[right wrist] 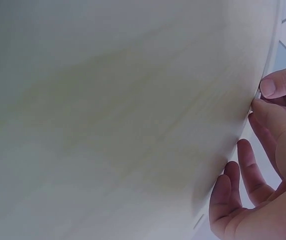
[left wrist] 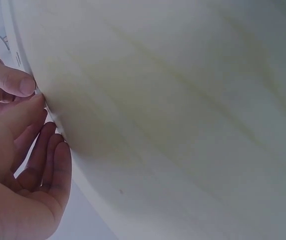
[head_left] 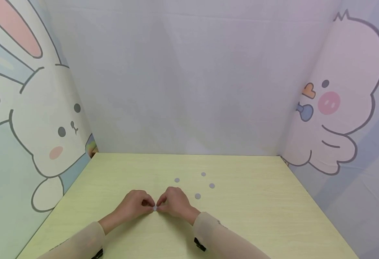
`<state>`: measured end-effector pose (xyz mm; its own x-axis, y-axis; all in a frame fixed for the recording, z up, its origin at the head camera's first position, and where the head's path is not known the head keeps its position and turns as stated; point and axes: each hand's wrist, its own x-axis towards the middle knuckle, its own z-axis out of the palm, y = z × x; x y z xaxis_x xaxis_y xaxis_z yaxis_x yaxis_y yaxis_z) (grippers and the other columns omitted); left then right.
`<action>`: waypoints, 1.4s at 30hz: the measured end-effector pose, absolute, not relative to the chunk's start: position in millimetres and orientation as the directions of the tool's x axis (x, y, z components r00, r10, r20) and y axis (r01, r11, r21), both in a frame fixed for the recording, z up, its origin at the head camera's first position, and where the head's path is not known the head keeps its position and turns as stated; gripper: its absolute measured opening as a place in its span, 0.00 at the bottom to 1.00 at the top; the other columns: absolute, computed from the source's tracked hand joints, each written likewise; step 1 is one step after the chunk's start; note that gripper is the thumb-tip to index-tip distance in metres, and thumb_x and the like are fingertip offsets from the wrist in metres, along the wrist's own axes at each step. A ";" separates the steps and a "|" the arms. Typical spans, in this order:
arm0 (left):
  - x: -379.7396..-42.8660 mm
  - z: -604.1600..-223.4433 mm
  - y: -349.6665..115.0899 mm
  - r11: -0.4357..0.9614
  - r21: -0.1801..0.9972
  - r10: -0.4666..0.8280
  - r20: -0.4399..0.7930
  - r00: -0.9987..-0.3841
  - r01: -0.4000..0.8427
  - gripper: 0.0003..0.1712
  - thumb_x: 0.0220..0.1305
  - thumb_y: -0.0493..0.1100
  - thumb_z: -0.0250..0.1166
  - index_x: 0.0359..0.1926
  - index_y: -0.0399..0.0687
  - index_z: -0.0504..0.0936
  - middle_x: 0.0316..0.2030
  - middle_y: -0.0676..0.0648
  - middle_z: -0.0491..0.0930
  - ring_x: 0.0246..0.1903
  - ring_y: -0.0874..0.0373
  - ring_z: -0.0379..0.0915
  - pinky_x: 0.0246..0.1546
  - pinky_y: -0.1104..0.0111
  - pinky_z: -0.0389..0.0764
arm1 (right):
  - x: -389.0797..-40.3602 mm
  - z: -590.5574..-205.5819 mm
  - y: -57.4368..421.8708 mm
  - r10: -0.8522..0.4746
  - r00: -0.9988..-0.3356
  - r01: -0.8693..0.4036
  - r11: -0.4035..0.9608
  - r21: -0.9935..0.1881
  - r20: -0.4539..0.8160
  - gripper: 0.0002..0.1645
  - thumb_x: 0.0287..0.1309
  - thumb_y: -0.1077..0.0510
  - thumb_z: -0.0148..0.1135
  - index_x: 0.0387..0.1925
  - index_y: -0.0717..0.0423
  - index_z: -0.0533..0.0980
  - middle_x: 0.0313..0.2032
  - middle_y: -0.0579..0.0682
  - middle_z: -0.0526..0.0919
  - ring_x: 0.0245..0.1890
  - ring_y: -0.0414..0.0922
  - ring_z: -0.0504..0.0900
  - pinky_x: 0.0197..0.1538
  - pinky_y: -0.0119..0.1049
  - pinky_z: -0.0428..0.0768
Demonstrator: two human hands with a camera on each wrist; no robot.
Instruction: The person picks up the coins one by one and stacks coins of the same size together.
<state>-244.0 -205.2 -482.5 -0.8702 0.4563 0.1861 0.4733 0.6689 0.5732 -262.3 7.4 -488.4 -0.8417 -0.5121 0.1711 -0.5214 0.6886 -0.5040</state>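
Fingers [head_left: 149, 199] against 1 grey disc [head_left: 155, 208]

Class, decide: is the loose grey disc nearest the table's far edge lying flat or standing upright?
Lying flat: in the head view, the disc shows its rounded face against the table.

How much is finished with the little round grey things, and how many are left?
Looks done: one grey disc is singled out, apart from the other four discs. In hand: the left grip and right grip meet at that disc, fingertips on either side. Left: maybe those four, lying flat on the table with nobody touching them, but I can't tell if they've had their turn.
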 end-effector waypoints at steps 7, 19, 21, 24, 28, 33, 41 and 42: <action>-243.1 -481.7 -204.8 0.674 0.564 0.459 0.185 -0.869 0.476 0.06 0.58 0.39 0.81 0.34 0.54 0.93 0.32 0.58 0.87 0.32 0.67 0.77 0.35 0.72 0.78 | -262.8 -489.7 7.1 -0.513 -0.842 -0.523 0.694 -0.494 0.169 0.03 0.56 0.53 0.83 0.29 0.41 0.93 0.30 0.31 0.88 0.35 0.31 0.75 0.40 0.26 0.72; -243.0 -481.8 -203.8 0.677 0.561 0.453 0.194 -0.870 0.477 0.06 0.58 0.39 0.81 0.34 0.53 0.93 0.30 0.59 0.86 0.31 0.67 0.77 0.34 0.72 0.77 | -263.5 -490.1 6.9 -0.521 -0.838 -0.530 0.701 -0.476 0.166 0.03 0.56 0.52 0.83 0.29 0.40 0.93 0.30 0.30 0.89 0.35 0.31 0.75 0.40 0.25 0.72; -243.0 -481.9 -203.9 0.677 0.563 0.450 0.192 -0.872 0.474 0.06 0.58 0.39 0.82 0.34 0.53 0.93 0.30 0.59 0.86 0.31 0.67 0.77 0.34 0.72 0.77 | -263.2 -489.6 6.8 -0.521 -0.838 -0.529 0.701 -0.479 0.163 0.03 0.56 0.52 0.83 0.29 0.40 0.93 0.31 0.31 0.89 0.35 0.31 0.76 0.40 0.25 0.72; -242.5 -481.1 -203.7 0.678 0.568 0.446 0.186 -0.876 0.466 0.05 0.58 0.39 0.82 0.34 0.54 0.93 0.30 0.59 0.86 0.31 0.68 0.76 0.34 0.72 0.77 | -262.9 -488.8 7.1 -0.520 -0.839 -0.526 0.699 -0.485 0.159 0.03 0.56 0.52 0.83 0.29 0.41 0.93 0.30 0.30 0.89 0.35 0.31 0.75 0.40 0.25 0.72; -241.9 -479.4 -203.1 0.678 0.575 0.442 0.179 -0.879 0.458 0.05 0.58 0.40 0.82 0.33 0.53 0.93 0.30 0.60 0.85 0.31 0.68 0.75 0.34 0.72 0.77 | -262.4 -487.6 8.0 -0.522 -0.837 -0.528 0.693 -0.491 0.163 0.03 0.56 0.53 0.83 0.29 0.41 0.93 0.29 0.30 0.87 0.34 0.30 0.73 0.41 0.26 0.71; -242.0 -479.0 -202.5 0.681 0.574 0.439 0.178 -0.881 0.455 0.05 0.58 0.40 0.82 0.33 0.53 0.93 0.30 0.60 0.85 0.31 0.68 0.76 0.34 0.72 0.77 | -262.5 -487.2 8.7 -0.528 -0.832 -0.537 0.689 -0.487 0.171 0.03 0.56 0.53 0.83 0.29 0.41 0.93 0.29 0.31 0.88 0.34 0.30 0.73 0.40 0.25 0.71; -242.2 -479.7 -201.9 0.679 0.572 0.442 0.182 -0.878 0.460 0.05 0.58 0.38 0.81 0.33 0.53 0.93 0.30 0.59 0.86 0.31 0.69 0.76 0.34 0.72 0.78 | -262.7 -488.2 9.1 -0.520 -0.837 -0.527 0.685 -0.504 0.169 0.04 0.55 0.53 0.84 0.28 0.41 0.93 0.30 0.30 0.88 0.34 0.30 0.74 0.40 0.25 0.71; -242.1 -479.6 -201.9 0.679 0.572 0.442 0.182 -0.878 0.460 0.05 0.58 0.38 0.81 0.33 0.53 0.93 0.30 0.59 0.86 0.31 0.69 0.76 0.34 0.73 0.78 | -262.7 -488.1 9.1 -0.520 -0.837 -0.527 0.685 -0.503 0.168 0.04 0.55 0.53 0.84 0.28 0.41 0.93 0.30 0.31 0.88 0.34 0.30 0.74 0.40 0.25 0.71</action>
